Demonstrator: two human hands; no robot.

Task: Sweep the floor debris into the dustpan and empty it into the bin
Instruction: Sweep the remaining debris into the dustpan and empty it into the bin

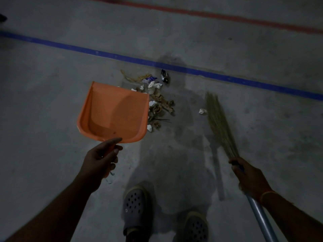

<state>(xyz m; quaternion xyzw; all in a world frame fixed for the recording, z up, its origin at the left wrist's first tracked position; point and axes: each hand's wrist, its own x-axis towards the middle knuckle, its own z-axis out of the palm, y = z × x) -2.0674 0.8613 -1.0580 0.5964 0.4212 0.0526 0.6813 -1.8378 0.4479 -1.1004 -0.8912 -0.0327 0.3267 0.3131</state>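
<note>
We look down at a dim grey concrete floor (52,102) crossed by a blue painted line (209,71) and, farther off at twelve o'clock, a red painted line (227,16). Our left hand (99,161) grips the handle of an orange plastic dustpan (113,112), its mouth facing three o'clock and sitting just beside a small pile of paper scraps, dry leaves and wrappers (157,100). Our right hand (248,173) is wrapped around a grass broom with a metal handle (220,123), whose bristles rest at three o'clock of the pile, next to one stray white scrap (202,111). Two grey perforated clogs (135,206) show at six o'clock. We judge the sweeping step is only beginning: the pan looks empty. Next, the broom should draw the stray scrap and the pile toward nine o'clock, into the pan's lip pressed flat. No bin is visible.
</note>
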